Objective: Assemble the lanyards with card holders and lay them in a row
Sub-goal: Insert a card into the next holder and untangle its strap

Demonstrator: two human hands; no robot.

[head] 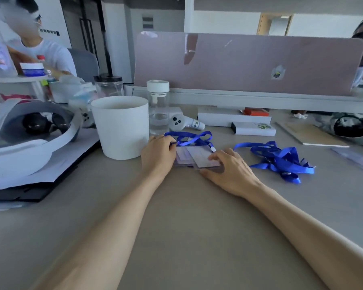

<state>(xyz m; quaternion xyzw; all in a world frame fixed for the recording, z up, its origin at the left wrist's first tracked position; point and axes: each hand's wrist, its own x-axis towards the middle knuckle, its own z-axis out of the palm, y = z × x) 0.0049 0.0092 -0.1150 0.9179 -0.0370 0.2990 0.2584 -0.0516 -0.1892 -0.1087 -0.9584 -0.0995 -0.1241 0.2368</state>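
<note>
A small stack of clear card holders (194, 156) lies on the desk between my hands, with a white card showing in the top one. A blue lanyard (192, 137) loops just behind the stack, its white clip at the stack's far right corner. My left hand (158, 155) pinches that lanyard's strap at the stack's left edge. My right hand (231, 167) rests on the right side of the stack, fingers on the top holder and thumb at its near edge. A tangled pile of blue lanyards (281, 159) lies to the right.
A white tub (122, 126) stands close to my left hand, a clear water bottle (158, 107) behind it. A headset (23, 135) lies far left, with a controller (184, 122), boxes and a notebook (310, 133) at the back. A partition closes off the rear. Another clear holder (352, 156) lies far right.
</note>
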